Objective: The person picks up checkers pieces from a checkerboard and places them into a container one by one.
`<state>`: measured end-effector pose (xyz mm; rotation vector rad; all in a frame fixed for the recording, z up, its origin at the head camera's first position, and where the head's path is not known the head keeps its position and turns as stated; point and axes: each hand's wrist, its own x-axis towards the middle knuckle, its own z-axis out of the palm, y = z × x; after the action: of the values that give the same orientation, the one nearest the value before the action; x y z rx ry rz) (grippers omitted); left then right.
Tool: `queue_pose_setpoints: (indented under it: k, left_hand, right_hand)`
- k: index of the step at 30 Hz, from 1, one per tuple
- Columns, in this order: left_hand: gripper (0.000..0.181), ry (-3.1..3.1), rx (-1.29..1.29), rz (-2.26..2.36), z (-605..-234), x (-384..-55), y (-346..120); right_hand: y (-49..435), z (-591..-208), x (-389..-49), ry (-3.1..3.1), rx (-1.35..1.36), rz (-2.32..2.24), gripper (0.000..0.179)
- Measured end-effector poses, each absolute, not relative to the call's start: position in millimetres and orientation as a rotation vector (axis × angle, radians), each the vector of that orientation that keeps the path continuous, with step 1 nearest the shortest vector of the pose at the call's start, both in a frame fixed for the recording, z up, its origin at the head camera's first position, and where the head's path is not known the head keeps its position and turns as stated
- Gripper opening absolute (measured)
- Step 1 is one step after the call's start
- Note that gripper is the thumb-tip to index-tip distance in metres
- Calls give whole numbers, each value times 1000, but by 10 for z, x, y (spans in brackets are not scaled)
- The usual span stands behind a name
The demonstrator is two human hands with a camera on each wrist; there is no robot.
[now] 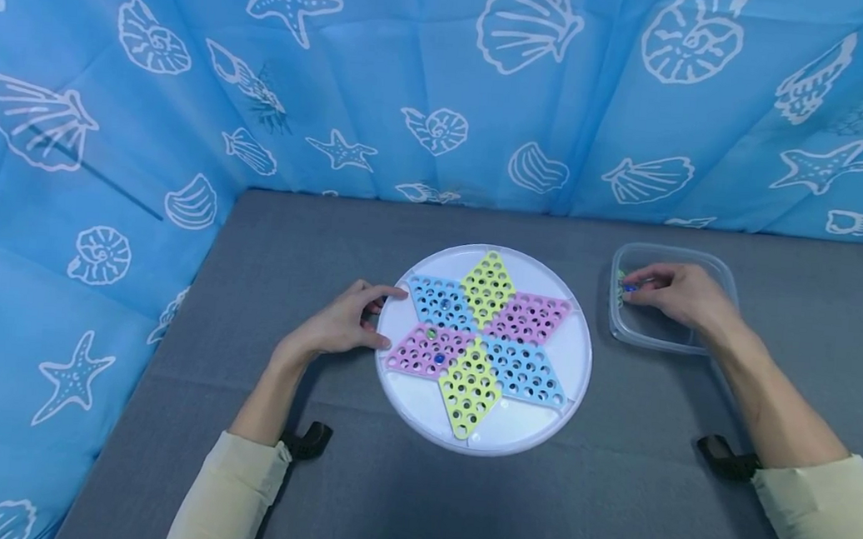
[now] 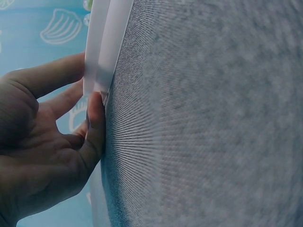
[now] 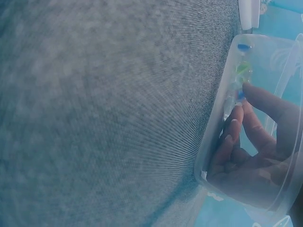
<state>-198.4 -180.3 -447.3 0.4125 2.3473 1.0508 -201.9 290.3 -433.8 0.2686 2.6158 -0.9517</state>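
A round white Chinese checkers board (image 1: pixel 541 427) with a yellow, blue and pink star of holes lies on the grey table. My left hand (image 1: pixel 341 317) holds its left rim; the left wrist view shows the fingers (image 2: pixel 97 106) at the board's edge (image 2: pixel 102 52), low by the cloth. A dark blue marble (image 1: pixel 439 359) and a green marble (image 1: pixel 431 334) sit in the left pink section. Inside a clear plastic box (image 1: pixel 670 345), my right hand (image 1: pixel 681 295) pinches a blue marble (image 3: pixel 241 94) between thumb and fingertips. More glass marbles (image 3: pixel 243 70) lie along the box's end.
Another marble (image 1: pixel 446 304) sits in the upper-left blue section. Blue shell-print cloth (image 1: pixel 445 78) hangs behind the table and on the left. Dark wrist mounts (image 1: pixel 726 457) stick out from both forearms. Grey cloth (image 1: pixel 589 481) covers the table.
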Motion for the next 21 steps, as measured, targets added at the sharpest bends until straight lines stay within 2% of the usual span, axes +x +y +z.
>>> queue_pose_setpoints:
  k: [10,18,21]
  left_hand:
    - [73,2341,424,1048,-4465,-1991,-1787]
    - [73,2345,447,1055,-4452,-1985,-1803]
    - [73,2354,467,1053,-4454,-1981,-1806]
  right_hand:
    - [2902,-4293,-1967,2656,281,-1048,45]
    - [2759,-4112,-1835,2778,289,-1150,47]
    - [2700,-4054,-1780,2838,260,-1172,43]
